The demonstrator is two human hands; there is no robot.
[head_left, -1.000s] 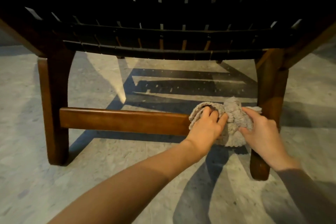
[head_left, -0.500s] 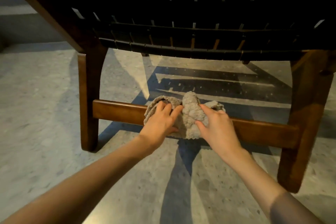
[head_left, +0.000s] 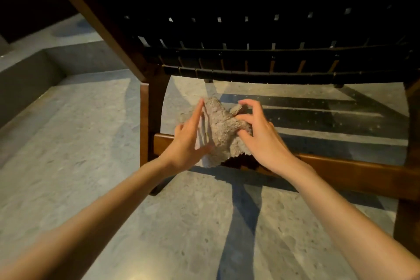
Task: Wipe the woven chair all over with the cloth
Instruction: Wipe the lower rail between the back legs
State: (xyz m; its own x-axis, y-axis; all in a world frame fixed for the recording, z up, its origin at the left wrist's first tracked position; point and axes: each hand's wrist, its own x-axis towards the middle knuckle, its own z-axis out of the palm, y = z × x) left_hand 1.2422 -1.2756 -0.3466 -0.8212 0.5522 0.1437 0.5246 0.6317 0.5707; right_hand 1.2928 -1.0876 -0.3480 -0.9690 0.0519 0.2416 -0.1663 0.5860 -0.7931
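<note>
The woven chair (head_left: pixel 250 18) fills the top of the head view, with a dark strap seat on a brown wooden frame. Its low front rail (head_left: pixel 352 170) runs between the left leg (head_left: pixel 145 125) and the right leg (head_left: pixel 409 211). A fluffy grey cloth (head_left: pixel 220 129) is bunched between both hands, just above the rail's left end. My left hand (head_left: pixel 188 141) lies flat against the cloth's left side with straight fingers. My right hand (head_left: pixel 261 138) pinches the cloth's right side with curled fingers and thumb. The rail behind the cloth is hidden.
The chair stands on a speckled grey stone floor (head_left: pixel 181 223) striped with shadows. A raised stone ledge (head_left: pixel 34 70) runs along the left and back. The seat's front edge (head_left: pixel 272 73) hangs low above the hands.
Both hands slid the cloth leftward along the rail, from the right leg to near the left leg. The cloth has risen off the rail, and my left fingers have straightened.
</note>
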